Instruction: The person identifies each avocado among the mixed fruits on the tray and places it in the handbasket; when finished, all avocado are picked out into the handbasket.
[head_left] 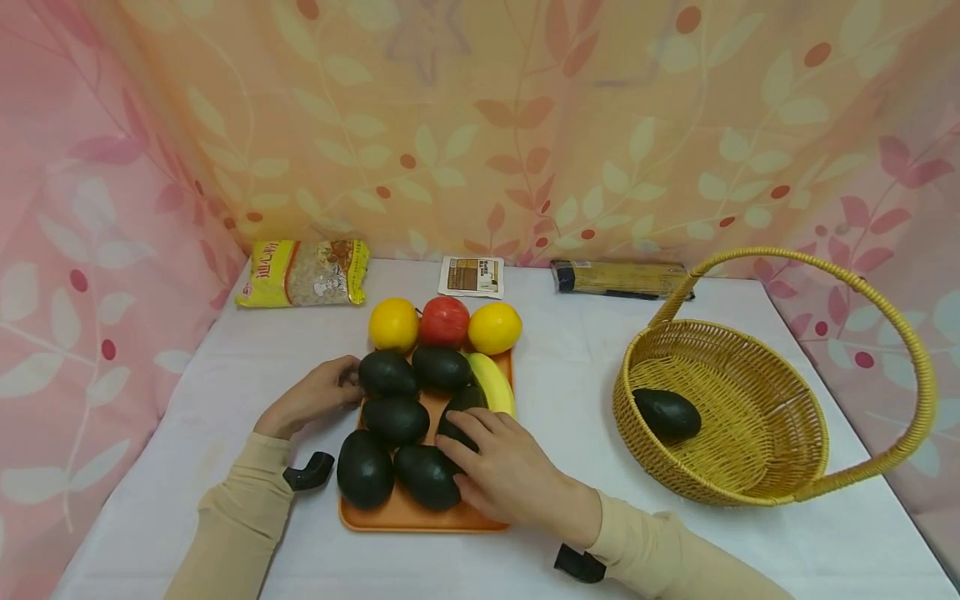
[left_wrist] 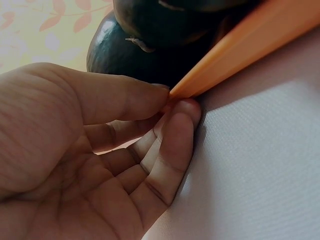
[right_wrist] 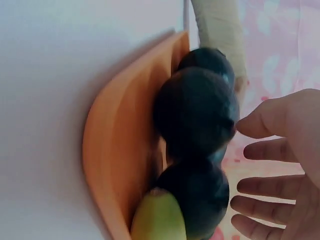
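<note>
My left hand (head_left: 318,393) pinches the left edge of the orange tray (head_left: 420,522); in the left wrist view, thumb and fingertips meet on its rim (left_wrist: 250,47). Several dark avocados (head_left: 365,469) lie on the tray, with a banana (head_left: 492,385) along its right side. My right hand (head_left: 513,471) is over the tray's right half, its spread fingers overlapping an avocado (head_left: 467,400) beside the banana. In the right wrist view that hand (right_wrist: 280,170) has fingers extended and apart, facing the avocados (right_wrist: 197,110), gripping none.
Two yellow fruits (head_left: 393,325) and a red fruit (head_left: 444,322) line the tray's far end. At right stands a tall-handled wicker basket (head_left: 637,446) holding one avocado (head_left: 667,415). Along the back lie a yellow food bag (head_left: 303,273), a small packet (head_left: 471,277) and a long package (head_left: 622,278).
</note>
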